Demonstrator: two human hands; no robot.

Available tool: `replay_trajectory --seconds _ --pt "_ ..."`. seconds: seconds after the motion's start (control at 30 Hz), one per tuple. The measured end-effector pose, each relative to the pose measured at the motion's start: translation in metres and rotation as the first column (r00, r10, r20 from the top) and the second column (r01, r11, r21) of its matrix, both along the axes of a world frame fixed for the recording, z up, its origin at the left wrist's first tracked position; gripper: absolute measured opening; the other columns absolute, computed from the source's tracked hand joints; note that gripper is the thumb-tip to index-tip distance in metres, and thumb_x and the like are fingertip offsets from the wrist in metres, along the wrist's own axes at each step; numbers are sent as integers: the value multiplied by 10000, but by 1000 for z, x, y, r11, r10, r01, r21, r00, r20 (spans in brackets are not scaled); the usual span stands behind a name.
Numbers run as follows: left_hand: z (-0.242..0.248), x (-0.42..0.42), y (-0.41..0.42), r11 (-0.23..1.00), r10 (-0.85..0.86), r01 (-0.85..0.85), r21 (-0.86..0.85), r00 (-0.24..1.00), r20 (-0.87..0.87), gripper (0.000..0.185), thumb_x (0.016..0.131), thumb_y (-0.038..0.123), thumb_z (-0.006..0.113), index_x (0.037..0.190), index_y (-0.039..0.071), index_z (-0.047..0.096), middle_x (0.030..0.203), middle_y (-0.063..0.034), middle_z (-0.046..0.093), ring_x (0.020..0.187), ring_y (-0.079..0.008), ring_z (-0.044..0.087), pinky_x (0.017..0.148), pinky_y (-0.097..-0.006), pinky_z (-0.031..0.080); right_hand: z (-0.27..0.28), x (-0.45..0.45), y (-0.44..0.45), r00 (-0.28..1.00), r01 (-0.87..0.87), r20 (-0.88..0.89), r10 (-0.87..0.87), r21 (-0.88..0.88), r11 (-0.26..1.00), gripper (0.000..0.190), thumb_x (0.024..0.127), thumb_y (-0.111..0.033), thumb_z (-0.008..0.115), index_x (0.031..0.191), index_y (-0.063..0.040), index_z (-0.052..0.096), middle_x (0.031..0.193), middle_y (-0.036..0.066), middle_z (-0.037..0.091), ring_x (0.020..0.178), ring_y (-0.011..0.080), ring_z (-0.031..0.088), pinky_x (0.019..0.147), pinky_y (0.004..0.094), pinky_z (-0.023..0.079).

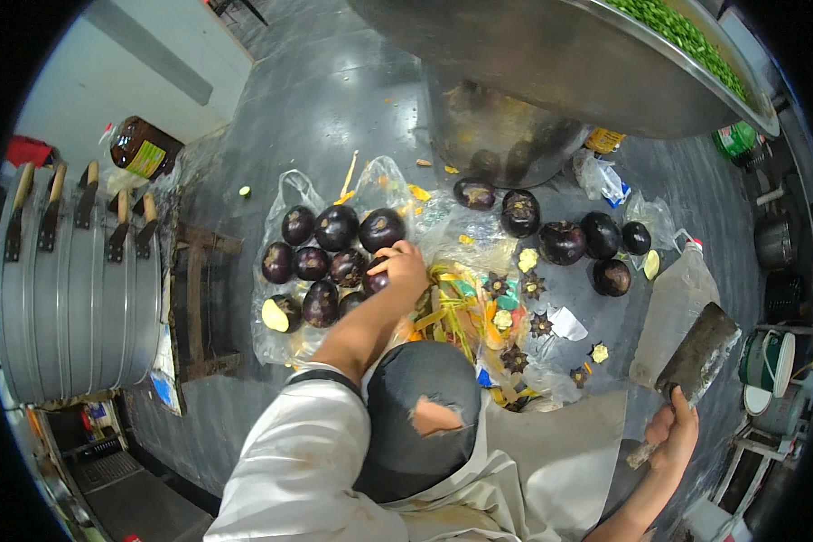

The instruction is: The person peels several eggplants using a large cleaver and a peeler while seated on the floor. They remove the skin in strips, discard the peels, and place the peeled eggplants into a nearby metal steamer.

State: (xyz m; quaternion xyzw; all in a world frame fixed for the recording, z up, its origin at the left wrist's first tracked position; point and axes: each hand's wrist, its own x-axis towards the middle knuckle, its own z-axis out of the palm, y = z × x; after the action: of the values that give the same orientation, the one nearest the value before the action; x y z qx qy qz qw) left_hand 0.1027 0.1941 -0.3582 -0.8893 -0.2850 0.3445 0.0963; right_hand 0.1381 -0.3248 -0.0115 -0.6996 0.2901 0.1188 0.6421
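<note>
My left hand (404, 267) rests with curled fingers on a round dark purple eggplant (377, 276), among several others on a clear plastic bag (271, 349) on the floor. One eggplant (291, 313) there shows a pale cut face (274, 316). My right hand (674, 430) grips the handle of a cleaver (699, 352), its broad blade pointing up and away at the right. Between the hands lie vegetable trimmings (457, 305) and cut-off eggplant caps (540, 324). More whole eggplants (562, 242) sit on the floor beyond the caps.
A large metal bowl (569, 74) of chopped greens (684, 37) looms at the upper right. An empty-looking plastic jug (677, 305) lies near the cleaver. Stacked metal steamers or pots (81, 298) with wooden-handled grips stand left, beside a wooden stool frame (196, 305) and a bottle of brown liquid (142, 148).
</note>
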Motion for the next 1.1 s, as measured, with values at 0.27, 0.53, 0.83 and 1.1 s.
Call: replay_trajectory --seconds 0.27,0.53,0.83,1.1 --pt "81 164 28 836 -349 334 -434 936 48 701 877 595 801 1298 35 776 1370 -192 739 1257 -367 714 1001 -528 593 10 4 12 998 53 22 -55 52 997 164 1051 -215 687 977 -121 574 574 -56 405 394 75 325 354 288 237" --pt "-18 245 -91 686 585 -244 -686 745 320 1244 782 760 803 1544 -156 445 1650 -315 423 1486 -453 489 1211 -449 448 16 11 18 998 47 -40 -39 215 976 174 1061 -202 668 960 -114 556 565 -31 389 382 84 308 332 285 209" --pt "20 185 -70 -275 931 9 -961 251 -264 889 745 472 983 1436 31 640 1426 -123 689 1315 -304 637 1068 -530 462 24 7 8 996 70 -68 -58 203 977 192 1057 -185 676 920 -123 557 552 -21 399 372 101 304 348 315 212" --pt "206 96 -144 -684 729 490 -540 460 -506 995 900 874 581 1562 132 551 1575 -169 582 1423 -362 587 1151 -659 466 30 -18 -6 999 8 49 -22 262 965 300 1038 -185 718 836 -146 500 589 -23 454 419 94 352 386 314 267"
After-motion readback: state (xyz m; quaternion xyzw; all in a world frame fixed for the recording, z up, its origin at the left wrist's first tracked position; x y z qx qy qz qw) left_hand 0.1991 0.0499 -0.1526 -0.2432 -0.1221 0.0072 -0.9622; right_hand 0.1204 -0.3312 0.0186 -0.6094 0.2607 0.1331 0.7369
